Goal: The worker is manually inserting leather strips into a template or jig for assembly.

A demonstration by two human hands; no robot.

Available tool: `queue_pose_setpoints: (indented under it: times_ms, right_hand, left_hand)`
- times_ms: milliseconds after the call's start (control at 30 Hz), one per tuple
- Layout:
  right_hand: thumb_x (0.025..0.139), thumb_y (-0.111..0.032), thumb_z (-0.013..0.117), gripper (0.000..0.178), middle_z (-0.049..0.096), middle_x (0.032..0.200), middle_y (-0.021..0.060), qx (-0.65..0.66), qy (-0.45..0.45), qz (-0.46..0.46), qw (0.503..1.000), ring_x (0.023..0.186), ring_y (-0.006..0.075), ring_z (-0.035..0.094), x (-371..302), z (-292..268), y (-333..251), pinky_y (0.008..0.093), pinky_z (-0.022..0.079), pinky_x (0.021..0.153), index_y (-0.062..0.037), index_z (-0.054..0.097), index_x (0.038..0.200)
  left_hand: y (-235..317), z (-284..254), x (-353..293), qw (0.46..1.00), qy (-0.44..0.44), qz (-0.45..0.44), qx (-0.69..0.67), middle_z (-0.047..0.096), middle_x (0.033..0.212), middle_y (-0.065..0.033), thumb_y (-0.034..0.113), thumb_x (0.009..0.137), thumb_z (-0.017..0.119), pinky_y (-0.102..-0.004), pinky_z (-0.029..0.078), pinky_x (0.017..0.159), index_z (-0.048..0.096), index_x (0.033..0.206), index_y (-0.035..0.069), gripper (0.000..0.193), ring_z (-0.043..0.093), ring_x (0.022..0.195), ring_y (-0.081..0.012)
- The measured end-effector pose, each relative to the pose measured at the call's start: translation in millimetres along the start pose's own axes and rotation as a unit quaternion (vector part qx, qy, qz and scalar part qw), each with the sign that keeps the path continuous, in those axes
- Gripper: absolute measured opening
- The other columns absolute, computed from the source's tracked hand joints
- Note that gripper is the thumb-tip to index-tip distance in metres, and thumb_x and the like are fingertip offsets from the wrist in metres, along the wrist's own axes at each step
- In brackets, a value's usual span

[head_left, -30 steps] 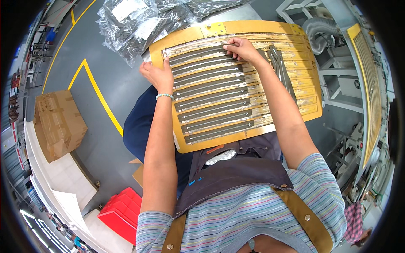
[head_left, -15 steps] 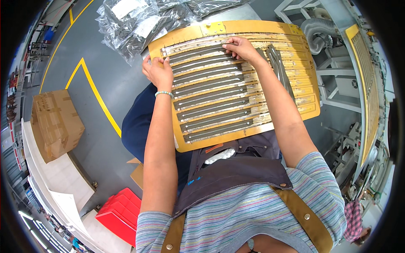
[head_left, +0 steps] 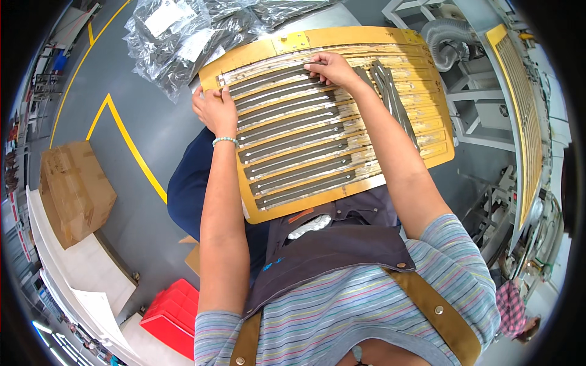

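Observation:
A yellow board (head_left: 244,210) with parallel slotted rows lies tilted across my lap. Dark grey strips (head_left: 293,146) with a pale line along each, like zippers, fill the rows on its left half. My right hand (head_left: 331,70) pinches the right end of the topmost dark strip (head_left: 268,79) between thumb and fingers. At that strip's left end, my left hand (head_left: 215,111) has its fingers curled and its thumb at the strip, over the board's left edge. Several loose dark strips (head_left: 390,100) lie in a heap on the board's right half, beside my right forearm.
Clear plastic bags of dark material (head_left: 177,43) lie beyond the board. A cardboard box (head_left: 76,192) and a red bin (head_left: 174,317) stand at the left. On the right are a metal frame with a ribbed duct (head_left: 442,46) and another slotted yellow board (head_left: 519,110).
The whole view has shifted slightly, so board and hands appear a little farther left. Both hands stay at the same two ends of the topmost strip.

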State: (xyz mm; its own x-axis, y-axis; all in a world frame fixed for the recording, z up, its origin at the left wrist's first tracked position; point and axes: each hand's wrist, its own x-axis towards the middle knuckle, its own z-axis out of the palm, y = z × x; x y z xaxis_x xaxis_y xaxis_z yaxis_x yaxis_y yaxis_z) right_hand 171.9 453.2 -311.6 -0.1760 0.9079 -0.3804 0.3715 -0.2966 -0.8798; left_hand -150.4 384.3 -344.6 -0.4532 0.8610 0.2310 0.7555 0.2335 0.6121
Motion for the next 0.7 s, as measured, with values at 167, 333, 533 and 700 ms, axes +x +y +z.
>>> queue_pose_setpoints:
  times_ms: [167, 333, 533, 700]
  right_hand:
    - [0.095, -0.026, 0.081, 0.022, 0.072, 0.079, -0.0003, -0.009, 0.0, -0.029, 1.0, 0.059, 0.006, 0.06, -1, 7, -2, 0.0238, 0.048, 0.054, -0.0065, 0.072, 0.099]
    - [0.093, -0.028, 0.081, 0.024, 0.073, 0.077, 0.0062, -0.08, 0.075, -0.05, 0.993, 0.061, 0.0147, 0.067, 1, 9, 7, 0.0331, 0.053, 0.061, -0.0058, 0.074, 0.096]
    - [0.087, -0.035, 0.081, 0.027, 0.073, 0.078, 0.0159, -0.27, 0.173, -0.109, 0.941, 0.077, 0.0349, 0.072, -2, 18, -4, 0.045, 0.056, 0.073, -0.009, 0.078, 0.096]
    - [0.085, -0.034, 0.081, 0.026, 0.073, 0.078, 0.0167, -0.255, 0.173, -0.113, 0.945, 0.08, 0.0365, 0.072, 0, 16, 1, 0.0452, 0.056, 0.075, -0.0096, 0.079, 0.095]
  left_hand:
    - [1, 0, -1, 1.0, 0.022, 0.01, 0.014, 0.048, 0.151, -0.0147, 0.03, 0.089, 0.084, -0.0532, 0.04, 0.112, 0.067, 0.086, 0.01, 0.027, 0.041, 0.142, -0.0388]
    - [9, 3, -1, 1.0, 0.01, 0.004, 0.016, 0.048, 0.151, -0.0139, 0.03, 0.089, 0.083, -0.0544, 0.04, 0.111, 0.068, 0.083, 0.008, 0.028, 0.041, 0.143, -0.0384]
    - [3, 3, -2, 0.999, 0.016, 0.0, 0.032, 0.049, 0.151, -0.0118, 0.036, 0.091, 0.082, -0.053, 0.041, 0.112, 0.069, 0.087, 0.01, 0.029, 0.045, 0.139, -0.0402]
    - [5, 5, -2, 0.998, 0.019, 0.016, 0.05, 0.048, 0.152, -0.012, 0.036, 0.091, 0.082, -0.0541, 0.042, 0.11, 0.071, 0.089, 0.01, 0.028, 0.045, 0.139, -0.0404]
